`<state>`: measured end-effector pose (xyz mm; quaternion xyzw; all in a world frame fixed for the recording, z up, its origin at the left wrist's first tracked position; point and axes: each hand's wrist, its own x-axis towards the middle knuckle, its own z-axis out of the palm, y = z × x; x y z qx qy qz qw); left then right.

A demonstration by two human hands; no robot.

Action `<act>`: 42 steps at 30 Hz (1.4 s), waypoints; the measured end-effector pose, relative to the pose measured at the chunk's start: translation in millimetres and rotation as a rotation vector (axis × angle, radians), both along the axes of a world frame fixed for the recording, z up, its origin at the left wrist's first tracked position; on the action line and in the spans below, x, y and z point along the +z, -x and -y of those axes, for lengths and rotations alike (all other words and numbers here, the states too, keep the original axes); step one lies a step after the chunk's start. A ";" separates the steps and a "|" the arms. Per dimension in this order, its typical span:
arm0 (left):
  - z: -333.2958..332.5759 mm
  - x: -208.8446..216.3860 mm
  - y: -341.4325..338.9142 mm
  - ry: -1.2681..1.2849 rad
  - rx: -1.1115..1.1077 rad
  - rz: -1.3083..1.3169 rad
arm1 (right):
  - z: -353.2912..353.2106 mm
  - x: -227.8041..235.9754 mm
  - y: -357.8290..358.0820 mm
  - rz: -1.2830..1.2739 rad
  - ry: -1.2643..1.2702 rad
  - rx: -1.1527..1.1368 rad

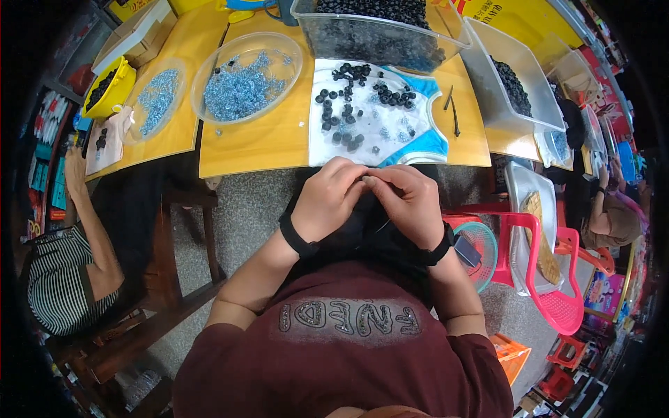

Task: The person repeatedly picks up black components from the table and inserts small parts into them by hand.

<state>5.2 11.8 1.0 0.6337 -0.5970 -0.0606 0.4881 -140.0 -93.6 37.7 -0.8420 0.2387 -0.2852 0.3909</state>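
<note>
A yellow bench (258, 150) carries everything. At its back stands a big clear bin (334, 47) of black pieces; a white cloth (323, 150) with blue edging lies before it, reaching the bench's front edge. Left of the cloth, a round clear dish (240, 47) holds blue beads (240, 96). The left hand (327, 200) and right hand (412, 205) meet just off the front edge, fingers (371, 183) closed in a pinch; what they grip is hidden. Loose black beads (395, 97) lie on the cloth. A thin pale strand (382, 225) shows below the hands.
</note>
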 end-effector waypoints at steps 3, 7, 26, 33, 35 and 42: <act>0.0 1.7 1.5 0.013 0.005 -0.001 | 4.1 -6.3 2.8 -0.016 -0.264 -0.014; -0.1 2.7 1.2 0.050 -0.009 -0.017 | 9.0 -1.7 1.4 -0.008 -0.779 -0.025; 3.9 -5.0 -6.1 -0.040 0.046 -0.449 | 53.1 -18.6 -19.8 -0.142 0.402 0.007; 1.0 -1.4 -8.1 -0.082 0.056 -0.498 | 50.1 -9.1 -21.3 -0.183 0.186 0.039; 0.7 -1.7 -9.1 -0.097 0.061 -0.510 | 42.8 -5.9 -17.2 -0.152 -0.058 0.044; 0.7 2.0 -5.7 0.032 0.042 -0.232 | 34.1 2.3 -4.3 -0.009 -0.691 0.156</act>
